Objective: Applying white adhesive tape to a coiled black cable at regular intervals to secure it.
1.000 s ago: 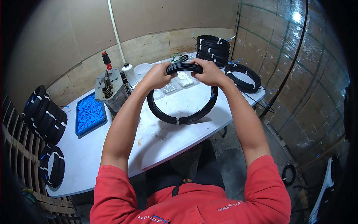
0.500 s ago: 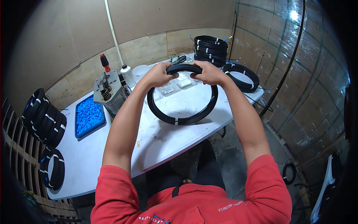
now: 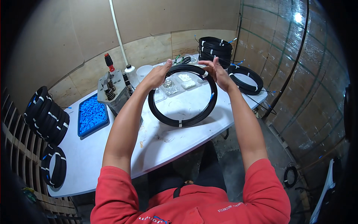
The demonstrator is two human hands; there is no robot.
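A coil of black cable (image 3: 197, 118), bound with white tape bands, stands tilted above the white table (image 3: 164, 145), its lower edge at the tabletop. My left hand (image 3: 158, 76) is at the coil's upper left, thumb pointing up. Its other fingers are hidden, so its grip does not show. At the upper right, my right hand (image 3: 219, 74) is open beside the coil, with fingers stretched out and thumb raised. Behind the coil are clear trays of small parts: metallic pieces (image 3: 170, 86) in one and white pieces (image 3: 185, 80) in another.
At left are a blue tray (image 3: 93, 130) of small blue pieces and a metal bench device (image 3: 113, 89). More black coils are stacked at the far left (image 3: 46, 115) and back right (image 3: 215, 50); another lies at right (image 3: 244, 88). Pliers (image 3: 182, 60) and a white bottle (image 3: 130, 72) stand behind.
Both hands held the coil's top rim before. My right hand has opened and moved outward to the right, my left has shifted to the coil's side, and the coil stands more upright.
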